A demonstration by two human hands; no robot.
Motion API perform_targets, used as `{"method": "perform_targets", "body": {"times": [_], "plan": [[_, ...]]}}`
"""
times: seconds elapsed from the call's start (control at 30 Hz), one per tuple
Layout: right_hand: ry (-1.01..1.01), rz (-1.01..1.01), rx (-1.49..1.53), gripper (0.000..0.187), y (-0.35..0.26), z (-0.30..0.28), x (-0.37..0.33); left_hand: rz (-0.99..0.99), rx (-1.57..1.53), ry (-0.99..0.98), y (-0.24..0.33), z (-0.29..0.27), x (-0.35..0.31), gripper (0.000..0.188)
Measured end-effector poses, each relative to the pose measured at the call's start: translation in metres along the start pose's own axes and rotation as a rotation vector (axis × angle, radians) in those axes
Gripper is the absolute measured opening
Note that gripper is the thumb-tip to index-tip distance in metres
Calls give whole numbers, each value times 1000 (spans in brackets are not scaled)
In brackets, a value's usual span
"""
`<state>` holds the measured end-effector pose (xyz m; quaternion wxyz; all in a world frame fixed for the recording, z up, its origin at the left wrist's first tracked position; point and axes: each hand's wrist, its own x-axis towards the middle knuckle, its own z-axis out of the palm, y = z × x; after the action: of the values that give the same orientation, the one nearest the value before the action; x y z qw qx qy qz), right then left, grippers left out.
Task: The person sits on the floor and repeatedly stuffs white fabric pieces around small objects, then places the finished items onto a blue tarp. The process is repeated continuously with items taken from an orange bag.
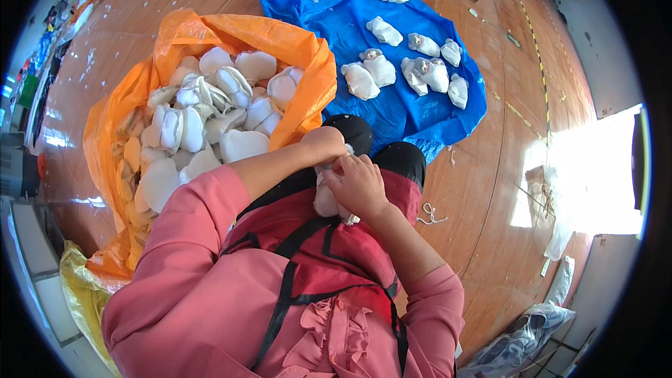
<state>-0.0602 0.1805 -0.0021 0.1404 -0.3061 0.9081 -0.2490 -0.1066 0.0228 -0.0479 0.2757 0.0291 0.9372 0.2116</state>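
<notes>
A soft white piece (324, 200), rounded and padded-looking, lies over the lap (276, 218), just below mid-view. Its body bulges out at 8 o'clock from the right hand (358, 185), which hides part of it; a pale, uneven end pokes out toward 6 o'clock. Its upper part is mostly covered.

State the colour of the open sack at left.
Orange; the sack shows in the head view, the only one.

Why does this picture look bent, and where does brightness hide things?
Head view: fisheye lens bows the yellow-and-black floor line and blackens corners; head view: glare whites out the opening at right and some floor; head view: the right hand looks fairly sharp.
</notes>
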Motion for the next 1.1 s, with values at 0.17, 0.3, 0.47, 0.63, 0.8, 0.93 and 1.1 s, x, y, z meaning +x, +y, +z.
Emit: {"method": "perform_targets", "body": {"times": [0.17,0.3,0.47,0.63,0.8,0.93,1.1], "plan": [[6,17,-154,45,-4,6,0,-46,-6,49,2,6,3,36],[-45,44,-158,38,-2,9,3,-56,-57,83,1,10,4,36],[-19,6,-55,29,7,17,-1,-69,-93,141,-1,15,4,35],[112,-151,66,24,25,30,-3,-84,-105,180,0,20,11,39],[117,-244,253,27,41,26,-19,9,-118,230,6,24,-8,40],[11,-148,499,28,48,15,-35,308,-483,249,8,13,-35,45],[-132,74,1246,29,55,8,-40,515,-845,-266,1,-25,-70,64]]}}
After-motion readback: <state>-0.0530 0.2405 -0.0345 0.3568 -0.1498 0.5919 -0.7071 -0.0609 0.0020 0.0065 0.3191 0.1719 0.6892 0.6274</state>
